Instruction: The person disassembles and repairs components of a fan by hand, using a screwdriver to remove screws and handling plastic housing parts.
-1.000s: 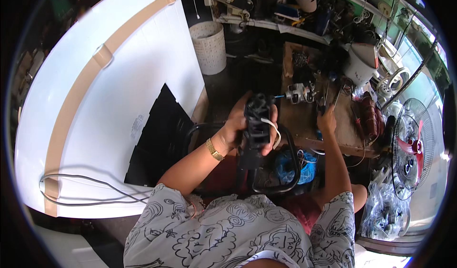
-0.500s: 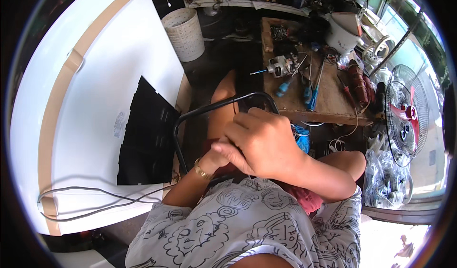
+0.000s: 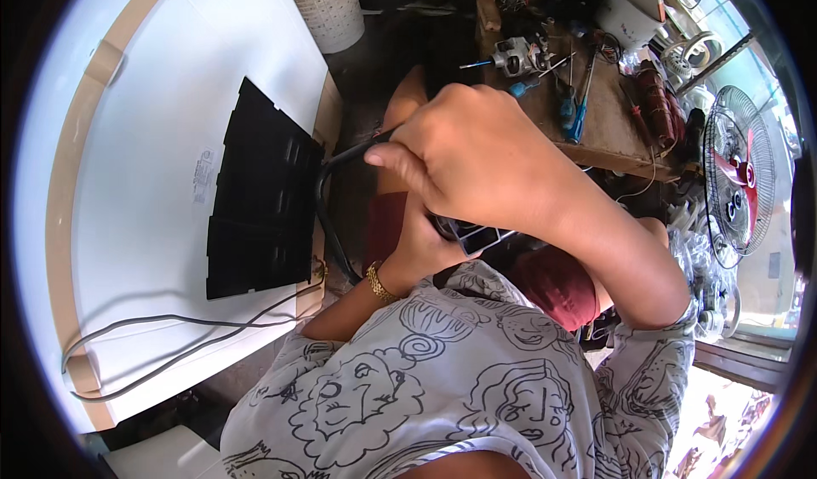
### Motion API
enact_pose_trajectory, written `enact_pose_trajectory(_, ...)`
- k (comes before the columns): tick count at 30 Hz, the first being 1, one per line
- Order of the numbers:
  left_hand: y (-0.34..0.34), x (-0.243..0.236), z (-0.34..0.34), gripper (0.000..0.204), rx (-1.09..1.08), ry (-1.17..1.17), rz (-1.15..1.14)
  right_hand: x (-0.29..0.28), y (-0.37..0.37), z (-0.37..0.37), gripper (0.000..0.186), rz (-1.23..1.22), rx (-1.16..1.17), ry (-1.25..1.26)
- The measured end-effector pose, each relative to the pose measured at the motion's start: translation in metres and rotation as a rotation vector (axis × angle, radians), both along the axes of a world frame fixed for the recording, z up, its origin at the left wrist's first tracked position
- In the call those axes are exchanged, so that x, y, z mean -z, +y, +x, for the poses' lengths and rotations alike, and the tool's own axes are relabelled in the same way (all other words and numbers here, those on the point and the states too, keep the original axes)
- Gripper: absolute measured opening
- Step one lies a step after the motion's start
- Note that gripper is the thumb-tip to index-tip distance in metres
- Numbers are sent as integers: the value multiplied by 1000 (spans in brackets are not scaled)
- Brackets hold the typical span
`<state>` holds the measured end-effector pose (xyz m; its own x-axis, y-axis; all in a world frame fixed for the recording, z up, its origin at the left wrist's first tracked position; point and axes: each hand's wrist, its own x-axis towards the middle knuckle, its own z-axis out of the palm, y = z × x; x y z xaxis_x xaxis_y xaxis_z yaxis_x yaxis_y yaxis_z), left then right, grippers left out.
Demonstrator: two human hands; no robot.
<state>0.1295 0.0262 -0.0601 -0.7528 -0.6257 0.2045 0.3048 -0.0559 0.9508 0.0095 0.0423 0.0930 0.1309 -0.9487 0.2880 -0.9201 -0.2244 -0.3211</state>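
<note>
My left hand, with a gold bracelet at the wrist, is closed around a dark part with a squared, grey-edged end, mostly covered by my hands. Above it, my right hand is curled into a fist, thumb pointing left. Whatever the right fingers grip is hidden beneath them. A bent black tubular frame rises left of my hands and passes behind the right thumb.
A white panel with a black plate stands left, a grey cable across it. Ahead right, a wooden workbench bears screwdrivers and a motor. A fan stands right; a white basket is at the back.
My right hand has risen and moved nearer the view, apart from the left. The squared end of the dark part now shows between them. The view has shifted, with the bench higher up.
</note>
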Motion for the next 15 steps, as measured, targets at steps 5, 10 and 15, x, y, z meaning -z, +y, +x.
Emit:
enact_pose_trajectory(5,-10,10,0,68,5,243,-311,0,-16,7,29,-41,-45,6)
enact_pose_trajectory(10,1,-8,-8,58,-173,300,-143,-3,-27,10,32,-18,-64,-20)
enact_pose_trajectory(15,-10,-2,-13,45,-173,299,-144,-7,-40,19,35,99,-75,-43)
